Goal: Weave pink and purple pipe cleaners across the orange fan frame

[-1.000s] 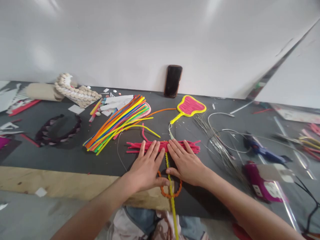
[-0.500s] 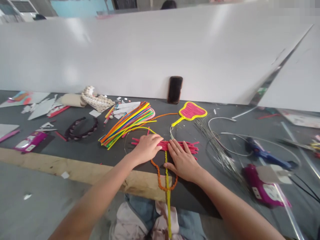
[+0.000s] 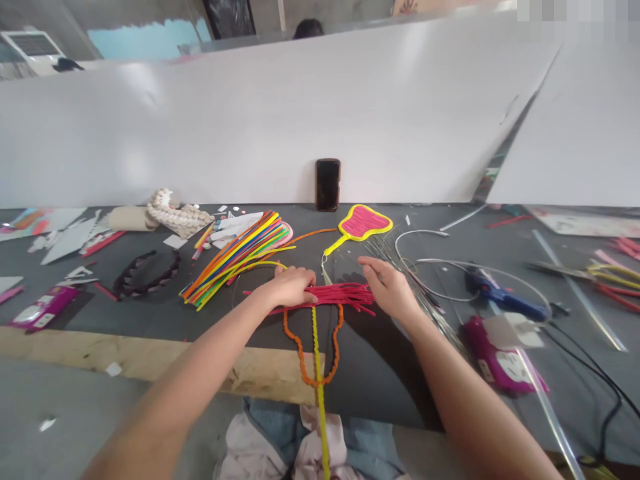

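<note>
A bundle of pink pipe cleaners lies crosswise on the dark table top. My left hand is closed on the bundle's left part. My right hand hovers at the bundle's right end with fingers curled, touching or just above the strands. A yellow pipe cleaner runs from under the bundle toward me, with an orange pipe-cleaner loop around it.
A fan of multicoloured pipe cleaners lies left of the hands. A finished yellow-and-pink paddle shape and a phone stand behind. Thin wires, a blue glue gun and a magenta one sit right. A dark braided headband lies left.
Both hands lay flat on the pink bundle; the left then closed on it and the right lifted and slid to its right end. The camera tilted up.
</note>
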